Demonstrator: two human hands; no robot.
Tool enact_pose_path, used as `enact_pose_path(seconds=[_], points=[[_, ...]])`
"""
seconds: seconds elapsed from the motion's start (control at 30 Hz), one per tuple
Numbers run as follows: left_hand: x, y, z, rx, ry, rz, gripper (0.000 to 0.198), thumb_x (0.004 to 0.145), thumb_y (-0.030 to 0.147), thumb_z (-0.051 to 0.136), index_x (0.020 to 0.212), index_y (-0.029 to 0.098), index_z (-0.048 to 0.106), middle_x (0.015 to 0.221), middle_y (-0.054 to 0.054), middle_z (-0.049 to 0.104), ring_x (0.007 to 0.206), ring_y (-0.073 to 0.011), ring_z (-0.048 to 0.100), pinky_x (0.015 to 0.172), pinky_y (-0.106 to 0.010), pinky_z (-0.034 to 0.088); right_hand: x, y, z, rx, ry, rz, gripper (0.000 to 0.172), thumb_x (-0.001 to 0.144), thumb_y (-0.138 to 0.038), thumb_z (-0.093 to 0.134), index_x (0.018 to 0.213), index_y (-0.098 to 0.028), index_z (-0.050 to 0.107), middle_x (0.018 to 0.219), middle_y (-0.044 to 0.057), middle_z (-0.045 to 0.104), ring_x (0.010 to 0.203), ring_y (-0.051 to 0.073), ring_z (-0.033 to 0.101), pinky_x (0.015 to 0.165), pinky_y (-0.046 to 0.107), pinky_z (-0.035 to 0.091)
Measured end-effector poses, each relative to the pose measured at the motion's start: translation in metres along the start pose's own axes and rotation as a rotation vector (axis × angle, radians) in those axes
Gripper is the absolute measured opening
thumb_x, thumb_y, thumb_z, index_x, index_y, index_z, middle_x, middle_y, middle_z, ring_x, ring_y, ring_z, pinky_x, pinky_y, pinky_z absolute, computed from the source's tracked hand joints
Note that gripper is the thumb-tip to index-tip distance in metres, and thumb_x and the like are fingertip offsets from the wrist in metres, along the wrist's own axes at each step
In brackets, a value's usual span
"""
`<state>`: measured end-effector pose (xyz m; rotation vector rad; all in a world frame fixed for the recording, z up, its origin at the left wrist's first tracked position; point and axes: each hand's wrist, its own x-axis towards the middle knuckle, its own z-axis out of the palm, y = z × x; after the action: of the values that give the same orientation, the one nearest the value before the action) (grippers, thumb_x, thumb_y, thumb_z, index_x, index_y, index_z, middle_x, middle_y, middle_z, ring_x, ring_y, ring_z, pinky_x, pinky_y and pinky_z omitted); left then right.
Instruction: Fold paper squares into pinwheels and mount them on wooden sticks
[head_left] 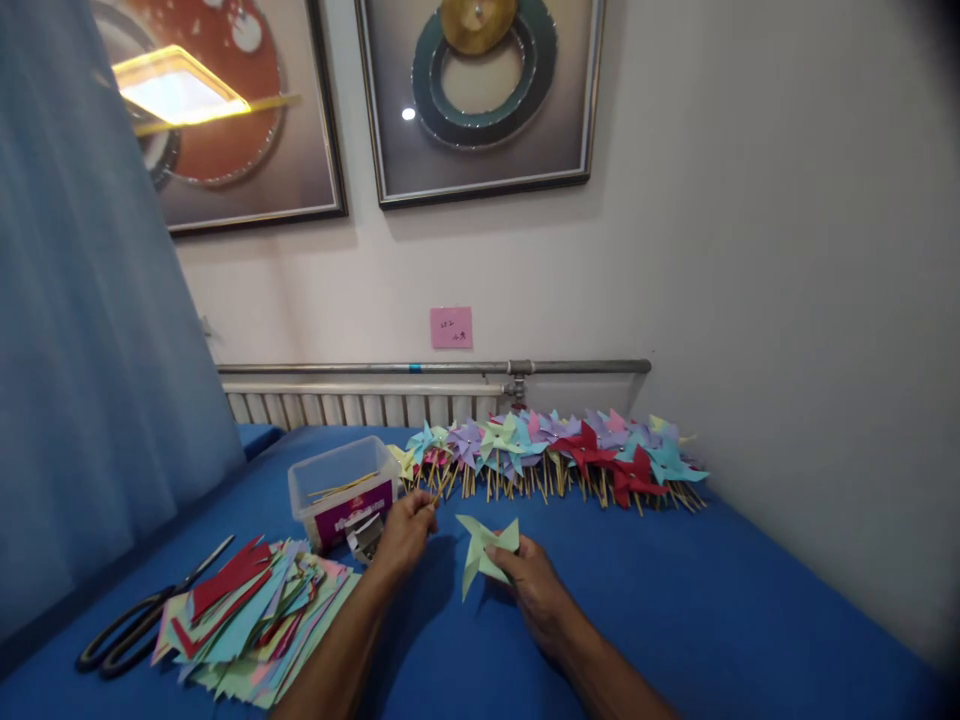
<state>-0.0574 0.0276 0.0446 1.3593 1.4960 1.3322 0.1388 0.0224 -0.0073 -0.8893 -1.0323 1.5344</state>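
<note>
My right hand [534, 580] pinches a light green folded paper pinwheel [486, 551] just above the blue table [675, 610]. My left hand [405, 532] is closed on a thin wooden stick [442, 487] that points up and right, beside the pinwheel. A long row of finished pinwheels on sticks [555, 455], in green, purple, red, blue and pink, lies along the back of the table, just beyond both hands.
A clear plastic box [341, 487] holding sticks stands left of my left hand. A pile of cut coloured paper [255, 620] lies at the front left, with black scissors [135, 622] beside it. A blue curtain [82, 350] hangs at left; a radiator [360, 405] runs along the wall.
</note>
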Motion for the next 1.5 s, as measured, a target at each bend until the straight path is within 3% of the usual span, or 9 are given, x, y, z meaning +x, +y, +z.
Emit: enact_pose_path(seconds=[0.1,0.3,0.47,0.6,0.73,0.9,1.13,1.33,1.5], points=[[-0.006,-0.009,0.009,-0.109,-0.011,-0.034,0.016,0.071,0.030,0.056,0.077,0.016,0.062,0.048,0.005,0.050,0.043,-0.0092,0.037,0.046,-0.022,0.024,-0.004,-0.008,0.003,0.040,0.011,0.032,0.042,0.061,-0.036,0.088,0.094,-0.018,0.071,0.081,0.003,0.075,0.076,0.021,0.069,0.073,0.031,0.054],[-0.014,-0.004,0.005,-0.425,-0.129,-0.244,0.031,0.071,0.044,0.067,0.088,0.019,0.061,0.049,0.010,0.044,0.034,-0.0057,0.025,0.040,-0.021,0.014,-0.010,-0.020,0.009,0.063,0.047,0.085,0.042,0.057,-0.035,0.091,0.089,-0.018,0.069,0.076,0.002,0.074,0.072,0.021,0.069,0.072,0.031,0.054],[-0.018,-0.008,0.012,-0.595,-0.134,-0.226,0.037,0.060,0.038,0.082,0.082,0.013,0.065,0.064,0.000,0.062,0.051,-0.0090,0.053,0.049,-0.021,0.037,-0.011,-0.021,0.009,0.072,0.078,0.092,0.039,0.056,-0.031,0.092,0.085,-0.020,0.068,0.077,0.001,0.074,0.072,0.019,0.068,0.072,0.030,0.055],[-0.019,-0.009,0.015,-0.719,-0.104,-0.211,0.040,0.056,0.036,0.089,0.081,0.012,0.068,0.057,0.004,0.055,0.049,-0.0078,0.049,0.052,-0.022,0.038,-0.011,-0.021,0.008,0.070,0.094,0.112,0.039,0.056,-0.029,0.092,0.086,-0.019,0.070,0.078,0.001,0.074,0.073,0.018,0.068,0.073,0.030,0.055],[-0.018,-0.008,0.013,-0.784,-0.099,-0.232,0.039,0.059,0.035,0.089,0.083,0.012,0.068,0.059,0.003,0.058,0.049,-0.0078,0.051,0.052,-0.022,0.039,-0.010,-0.021,0.009,0.091,0.099,0.126,0.041,0.053,-0.029,0.094,0.085,-0.019,0.070,0.079,0.001,0.074,0.076,0.019,0.069,0.073,0.030,0.056],[-0.019,-0.012,0.016,-0.723,-0.145,-0.267,0.029,0.067,0.031,0.081,0.083,0.013,0.065,0.066,-0.001,0.063,0.052,-0.0097,0.055,0.052,-0.023,0.042,-0.009,-0.020,0.008,0.093,0.111,0.117,0.043,0.052,-0.029,0.094,0.085,-0.020,0.069,0.080,0.000,0.074,0.077,0.019,0.069,0.073,0.029,0.056],[-0.023,-0.015,0.028,-0.232,-0.254,-0.250,0.013,0.071,0.020,0.066,0.083,0.015,0.068,0.048,0.006,0.054,0.037,-0.0068,0.034,0.043,-0.022,0.021,-0.010,-0.020,0.007,0.061,0.096,0.088,0.035,0.058,-0.028,0.090,0.083,-0.021,0.067,0.083,0.001,0.074,0.079,0.020,0.069,0.074,0.031,0.057],[-0.028,-0.020,0.033,-0.156,-0.331,-0.146,0.009,0.074,0.021,0.063,0.076,0.016,0.071,0.052,0.004,0.056,0.046,-0.0086,0.040,0.049,-0.023,0.026,-0.007,-0.017,0.007,0.035,0.094,0.057,0.035,0.058,-0.030,0.089,0.083,-0.021,0.066,0.080,0.001,0.073,0.078,0.021,0.070,0.073,0.033,0.056],[-0.030,-0.018,0.033,-0.092,-0.312,-0.112,0.008,0.073,0.019,0.062,0.066,0.018,0.061,0.050,0.004,0.053,0.046,-0.0098,0.042,0.049,-0.023,0.026,-0.006,-0.016,0.008,0.015,0.107,0.045,0.039,0.056,-0.035,0.090,0.084,-0.020,0.066,0.079,0.002,0.073,0.077,0.022,0.070,0.072,0.034,0.056]])
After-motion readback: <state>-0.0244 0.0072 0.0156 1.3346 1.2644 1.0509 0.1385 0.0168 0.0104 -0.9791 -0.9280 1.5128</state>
